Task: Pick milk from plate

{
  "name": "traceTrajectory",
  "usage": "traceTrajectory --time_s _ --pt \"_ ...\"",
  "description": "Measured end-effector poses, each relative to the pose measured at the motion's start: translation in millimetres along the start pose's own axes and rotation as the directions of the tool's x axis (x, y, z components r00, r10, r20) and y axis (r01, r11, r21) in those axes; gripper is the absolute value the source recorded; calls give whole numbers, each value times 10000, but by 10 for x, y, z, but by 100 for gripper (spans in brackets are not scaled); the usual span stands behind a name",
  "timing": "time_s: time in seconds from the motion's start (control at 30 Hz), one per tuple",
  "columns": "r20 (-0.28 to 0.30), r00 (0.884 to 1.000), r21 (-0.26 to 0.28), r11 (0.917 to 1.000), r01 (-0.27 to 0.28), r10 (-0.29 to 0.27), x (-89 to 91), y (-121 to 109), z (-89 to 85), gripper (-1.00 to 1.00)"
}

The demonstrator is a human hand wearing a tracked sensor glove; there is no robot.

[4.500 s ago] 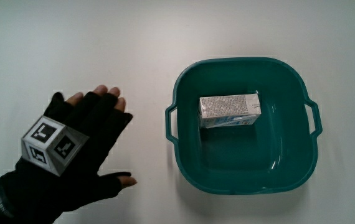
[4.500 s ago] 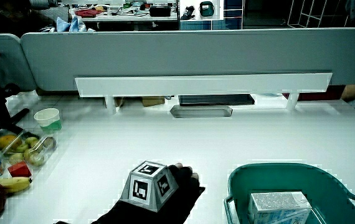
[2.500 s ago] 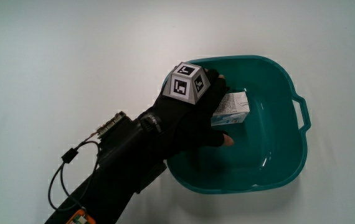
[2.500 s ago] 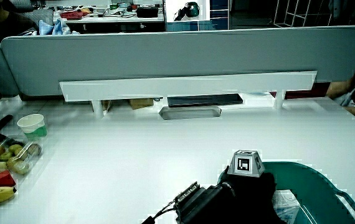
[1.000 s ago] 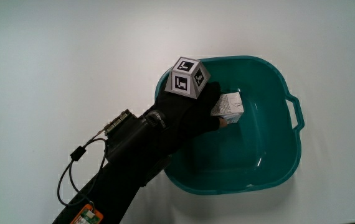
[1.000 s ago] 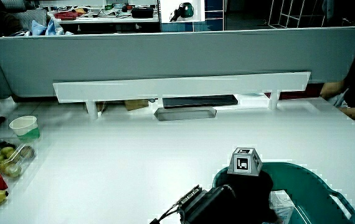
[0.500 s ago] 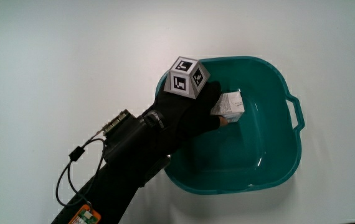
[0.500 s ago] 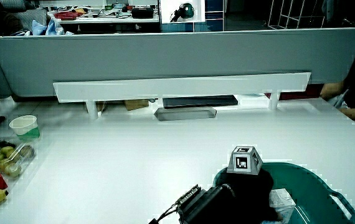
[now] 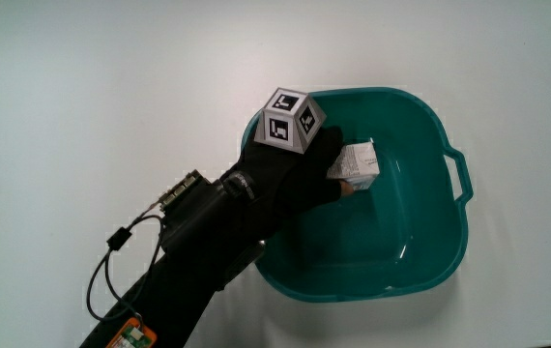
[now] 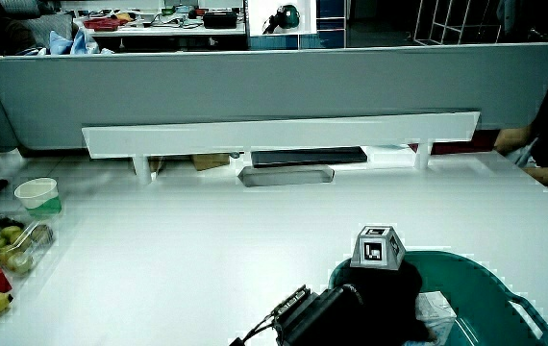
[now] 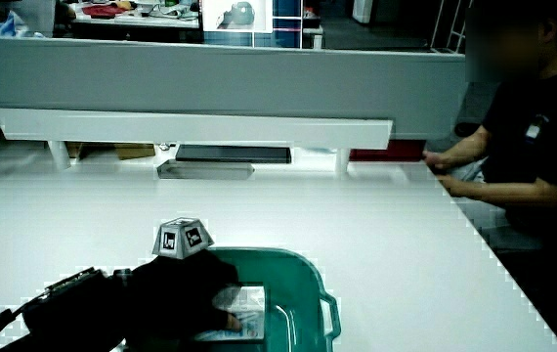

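The hand (image 9: 300,174) is reaching into the teal basin (image 9: 420,251) on the white table (image 9: 111,87), and its fingers (image 9: 338,186) are closing around the milk carton (image 9: 358,160), which is tilting inside the basin. The glove is covering most of the carton in the main view, so only one end is showing. In both side views the hand (image 10: 380,293) is hiding nearly all of the carton (image 11: 249,298), leaving a pale corner (image 10: 437,309) visible.

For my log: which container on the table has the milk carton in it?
The teal basin, where the hand grips the milk carton; the small cup stands apart.
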Motion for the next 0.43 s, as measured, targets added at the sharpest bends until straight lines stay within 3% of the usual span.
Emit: traceTrajectory --time_s 0.03,0.07,0.1,0.17,0.33,0.4,0.43 --pt "-814 9954 281 9985 -475 497 43 -73 113 100" --pt "-433 9985 -61 9994 -332 329 72 -124 200 100" --pt "-612 9981 102 9999 -54 60 84 -164 261 100" --pt "-924 9955 281 9995 -169 194 40 -209 325 100" --pt "-278 9985 576 9973 -449 466 -105 -306 434 100" --pt "-716 9970 594 9979 -238 280 -91 -387 545 100" --pt "-791 9956 413 9980 -473 505 -60 -433 604 100"
